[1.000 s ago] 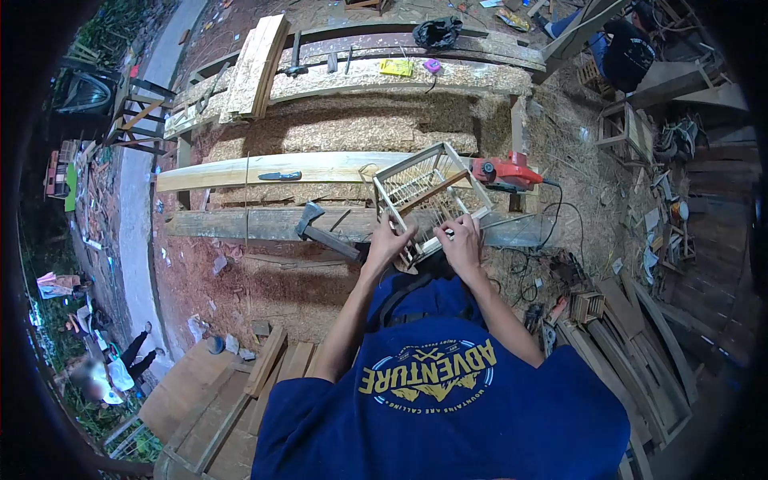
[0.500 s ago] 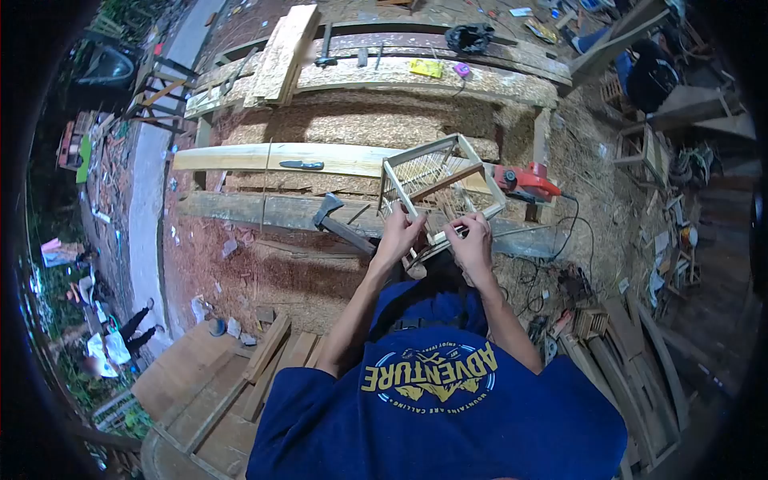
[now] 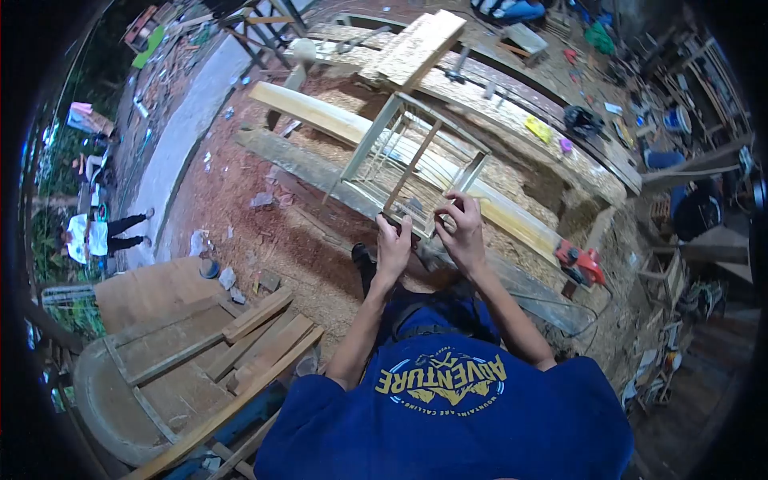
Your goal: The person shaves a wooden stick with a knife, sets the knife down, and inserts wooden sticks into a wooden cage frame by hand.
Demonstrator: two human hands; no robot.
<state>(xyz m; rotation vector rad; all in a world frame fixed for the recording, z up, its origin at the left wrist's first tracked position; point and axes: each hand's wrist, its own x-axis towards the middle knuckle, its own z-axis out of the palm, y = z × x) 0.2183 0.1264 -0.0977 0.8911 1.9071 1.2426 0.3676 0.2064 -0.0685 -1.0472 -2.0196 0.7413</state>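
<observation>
A small cage-like wooden frame (image 3: 415, 166) with thin slender bars is held up in front of me, tilted, above the workbench. My left hand (image 3: 394, 246) is closed on its near lower corner, fingers and thumb gripping the edge. Beside the near right corner, my right hand (image 3: 464, 228) is curled with thumb and forefinger pinched together. Whatever is between those fingertips is too small to make out. Behind the cage's bars lies a pale plank (image 3: 316, 114) on the bench.
A red power tool (image 3: 584, 262) sits at the bench's right end. Thick boards (image 3: 424, 48), a yellow packet (image 3: 538, 128) and a black bag (image 3: 582, 122) lie on the far beam. Wood pieces (image 3: 260, 316) are stacked at lower left. A person (image 3: 98, 238) is at far left.
My view has turned, so the bench now runs diagonally. The cage has tipped further up and away from me. My right hand's fingers have curled into a tighter pinch near its corner.
</observation>
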